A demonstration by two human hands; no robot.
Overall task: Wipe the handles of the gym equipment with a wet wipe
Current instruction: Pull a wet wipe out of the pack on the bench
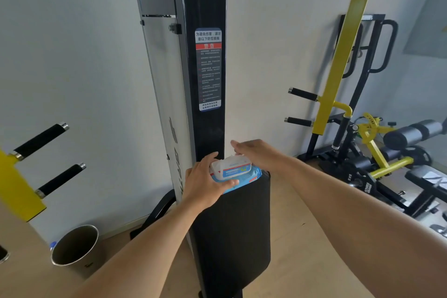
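Head cam: both hands at a wet wipe pack (235, 174), which sits on the top end of a black pad (232, 225) just in front of the machine's upright column (205, 80).

L hand (205, 181) grips the pack from its near-left side, thumb curled over the front edge, fingers behind; steadying it. R hand (256, 152) lies over the pack's far-right edge, fingers out fairly straight, tips at the raised white lid flap (228, 164). Can't tell if R is pinching a wipe or only touching the flap; no loose wipe visible in either hand.

Step, by judgement: prep stage, opening pack / fetching a wipe. No handle wiped yet as far as seen.

Handles: two black grips (50, 152) well off to the left of L hand on a yellow arm; two more (302, 106) up and right of R hand on the other yellow arm (338, 68).

Next move likely calls for: L keeps pack pinned, R pinches one sheet at the opening and pulls up w/o dragging the whole pack off the pad. Then reach for a grip.

Metal bin (75, 247) on floor, below-left of L forearm.
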